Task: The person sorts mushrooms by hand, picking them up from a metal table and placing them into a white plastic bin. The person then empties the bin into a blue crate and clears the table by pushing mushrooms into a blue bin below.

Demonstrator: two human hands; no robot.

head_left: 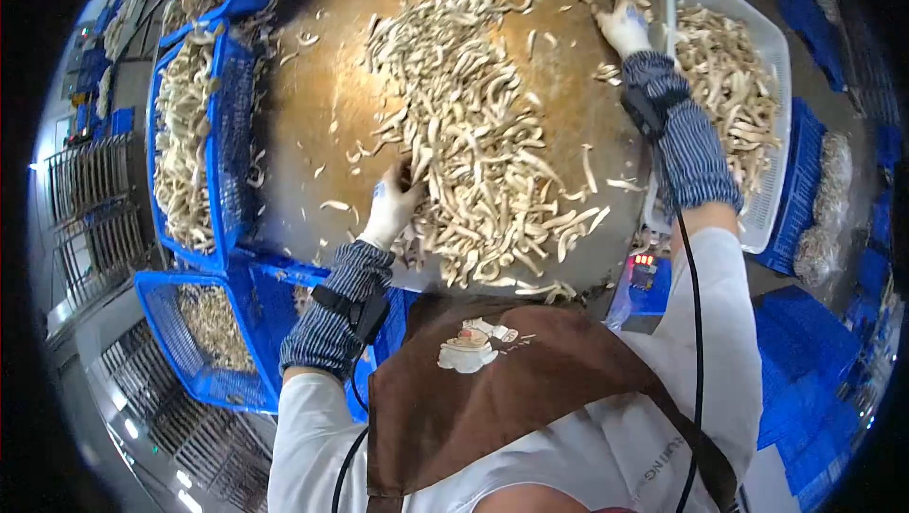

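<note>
A long pile of pale, slender mushrooms [483, 144] covers the middle of a metal work table [317, 134]. My left hand [388, 212], in a white glove, is at the pile's left edge. Its fingers curve with a gap between fingers and thumb, touching the nearest mushrooms; the fingertips look dark. My right hand [625, 28], also gloved, is at the far right of the table, beside the white basket [778, 68]. Its fingers are bent around a few mushrooms, partly hidden by the hand. Both forearms wear striped sleeves with dark wrist straps.
Sorted mushrooms fill the white basket at right. Blue crates [220, 148] with mushrooms stand along the left, another blue crate [194, 376] lower left. A small device with a red display [644, 271] is near the table's front right. Cables run along both arms.
</note>
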